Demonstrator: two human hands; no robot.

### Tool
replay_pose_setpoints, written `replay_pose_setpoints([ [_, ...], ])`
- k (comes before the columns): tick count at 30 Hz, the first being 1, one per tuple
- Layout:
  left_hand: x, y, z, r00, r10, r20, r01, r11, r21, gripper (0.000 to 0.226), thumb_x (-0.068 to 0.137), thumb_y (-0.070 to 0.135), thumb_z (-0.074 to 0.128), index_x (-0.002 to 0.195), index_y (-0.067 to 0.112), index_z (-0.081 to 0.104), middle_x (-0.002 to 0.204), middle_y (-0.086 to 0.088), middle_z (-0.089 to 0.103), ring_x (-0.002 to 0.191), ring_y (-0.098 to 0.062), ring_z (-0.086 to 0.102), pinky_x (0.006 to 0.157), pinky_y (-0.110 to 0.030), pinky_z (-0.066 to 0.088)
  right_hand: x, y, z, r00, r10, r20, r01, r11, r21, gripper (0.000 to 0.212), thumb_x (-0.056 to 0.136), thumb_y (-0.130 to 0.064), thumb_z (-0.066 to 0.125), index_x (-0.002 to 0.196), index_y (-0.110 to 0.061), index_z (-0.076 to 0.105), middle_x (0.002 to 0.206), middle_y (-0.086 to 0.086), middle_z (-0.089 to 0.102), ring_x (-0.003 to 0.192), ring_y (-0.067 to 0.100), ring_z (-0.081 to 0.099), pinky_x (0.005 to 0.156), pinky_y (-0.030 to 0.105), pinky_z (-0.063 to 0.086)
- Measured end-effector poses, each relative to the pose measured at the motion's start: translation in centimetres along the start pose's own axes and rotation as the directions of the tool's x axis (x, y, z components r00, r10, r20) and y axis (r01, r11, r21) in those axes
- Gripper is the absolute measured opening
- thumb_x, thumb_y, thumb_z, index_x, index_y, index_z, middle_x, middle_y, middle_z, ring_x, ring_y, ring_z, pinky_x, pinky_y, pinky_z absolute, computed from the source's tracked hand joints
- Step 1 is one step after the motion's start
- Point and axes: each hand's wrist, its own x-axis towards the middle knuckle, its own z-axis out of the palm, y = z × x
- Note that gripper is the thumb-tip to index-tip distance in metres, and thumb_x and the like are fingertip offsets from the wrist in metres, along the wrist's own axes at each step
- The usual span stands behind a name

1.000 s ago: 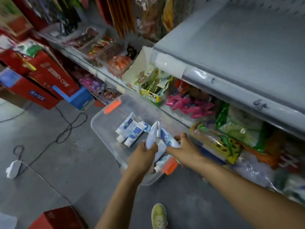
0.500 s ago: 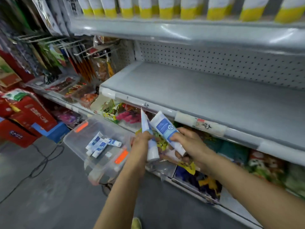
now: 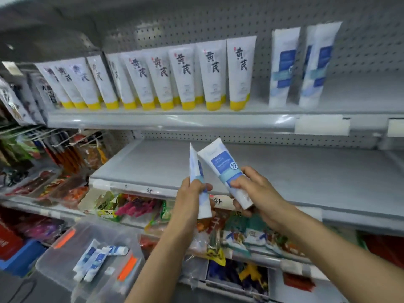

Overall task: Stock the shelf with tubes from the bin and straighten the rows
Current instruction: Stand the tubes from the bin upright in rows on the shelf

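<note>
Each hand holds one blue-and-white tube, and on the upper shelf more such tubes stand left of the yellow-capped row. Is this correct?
Not quite: the head view shows the standing blue-and-white tubes right of the yellow-capped row, not left. The left hand does hold one tube and the right hand another.

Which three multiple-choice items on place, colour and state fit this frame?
1. Where do the two upright white-and-blue plastic tubes stand? A. floor B. trolley C. top grey metal shelf
2. What colour are the caps of the white plastic tubes with black characters? A. red B. yellow C. green
3. What is the right hand doing? A. gripping a white-and-blue tube B. hanging open C. holding a pen
Key: C, they stand right of the yellow-capped row; B, caps show yellow; A, the hand wraps the tube.
</note>
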Motion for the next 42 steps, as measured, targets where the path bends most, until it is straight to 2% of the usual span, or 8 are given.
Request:
replay_pose_setpoints([
  [4, 0.1, 1.5, 1.6, 0.991, 0.070, 0.116, -0.067, 0.997, -0.024, 0.034, 0.089, 0.024, 0.046, 0.115, 0.005, 0.056, 0.087, -0.016, 0.059, 0.058, -0.019, 0.056, 0.047, -0.027, 0.049, -1.3, -1.7, -1.0, 0.997, -0.070, 0.021, 0.068, 0.995, 0.078, 0.015, 0.093, -0.022, 0.053, 0.108, -0.020, 0.053, 0.067, 0.010, 0.053, 0.046, 0.019, 0.044, 0.038, 0.019, 0.027],
  [8, 0.0, 2.8, 2.9, 0.972, 0.145, 0.185, -0.152, 0.988, 0.026, 0.032, 0.092, 0.021, 0.042, 0.117, 0.006, 0.055, 0.090, -0.014, 0.061, 0.058, -0.017, 0.056, 0.046, -0.025, 0.048, -2.3, -2.6, -2.4, 0.991, -0.132, -0.039, 0.135, 0.985, 0.108, 0.017, 0.092, -0.020, 0.054, 0.108, -0.019, 0.052, 0.069, 0.011, 0.056, 0.047, 0.019, 0.046, 0.041, 0.022, 0.027],
  [13, -0.7, 3.9, 5.5, 0.945, 0.204, 0.257, -0.219, 0.975, 0.029, 0.027, 0.093, 0.022, 0.043, 0.116, 0.012, 0.053, 0.097, -0.011, 0.064, 0.064, -0.021, 0.057, 0.054, -0.032, 0.051, -4.1, -3.0, -4.4, 0.986, -0.133, -0.096, 0.143, 0.984, 0.103, 0.039, 0.070, -0.023, 0.052, 0.107, -0.011, 0.054, 0.074, 0.012, 0.060, 0.056, 0.018, 0.049, 0.047, 0.025, 0.033],
  [19, -1.0, 6.5, 9.1, 0.924, 0.263, 0.278, -0.264, 0.964, -0.034, 0.015, 0.093, 0.014, 0.044, 0.100, 0.025, 0.053, 0.103, -0.010, 0.064, 0.067, -0.022, 0.058, 0.055, -0.035, 0.052, -5.0, -5.4, -7.3, 0.953, -0.239, -0.187, 0.262, 0.959, 0.105, 0.028, 0.087, -0.010, 0.057, 0.113, -0.022, 0.054, 0.089, 0.006, 0.062, 0.075, 0.019, 0.055, 0.059, 0.031, 0.043],
  [29, -1.0, 9.3, 15.8, 0.879, 0.377, 0.292, -0.388, 0.921, -0.023, 0.020, 0.091, 0.016, 0.046, 0.107, 0.028, 0.051, 0.099, -0.006, 0.063, 0.069, -0.019, 0.058, 0.059, -0.036, 0.052, -4.9, -10.5, -15.3, 0.843, -0.395, -0.366, 0.416, 0.909, -0.024, 0.038, 0.086, 0.001, 0.065, 0.116, -0.017, 0.051, 0.101, 0.005, 0.071, 0.093, 0.019, 0.066, 0.083, 0.041, 0.054],
  [32, -0.8, 9.7, 17.2, 0.877, 0.401, 0.265, -0.410, 0.912, -0.021, 0.025, 0.091, 0.017, 0.047, 0.113, 0.028, 0.050, 0.101, -0.005, 0.064, 0.071, -0.019, 0.059, 0.065, -0.039, 0.053, -4.5, -11.4, -17.3, 0.827, -0.410, -0.384, 0.405, 0.909, -0.096, 0.038, 0.085, -0.002, 0.067, 0.120, -0.013, 0.053, 0.103, 0.002, 0.071, 0.092, 0.017, 0.067, 0.078, 0.034, 0.054],
  [35, -0.4, 10.0, 18.1, 0.884, 0.405, 0.232, -0.407, 0.913, -0.042, 0.029, 0.091, 0.017, 0.046, 0.120, 0.022, 0.050, 0.102, -0.007, 0.064, 0.071, -0.018, 0.058, 0.060, -0.035, 0.052, -3.2, -12.8, -19.2, 0.780, -0.463, -0.422, 0.407, 0.887, -0.219, 0.035, 0.083, -0.003, 0.070, 0.115, -0.013, 0.058, 0.103, -0.001, 0.070, 0.092, 0.014, 0.067, 0.081, 0.025, 0.054],
  [42, -0.1, 11.0, 20.2, 0.869, 0.463, 0.174, -0.466, 0.884, -0.024, 0.029, 0.093, 0.016, 0.047, 0.121, 0.022, 0.047, 0.091, 0.002, 0.058, 0.073, -0.017, 0.054, 0.066, -0.037, 0.051, 2.5, -15.1, -23.0, 0.787, -0.451, -0.421, 0.268, 0.864, -0.425, 0.047, 0.078, -0.009, 0.077, 0.118, -0.014, 0.054, 0.111, 0.005, 0.067, 0.100, 0.021, 0.065, 0.091, 0.040, 0.053],
])
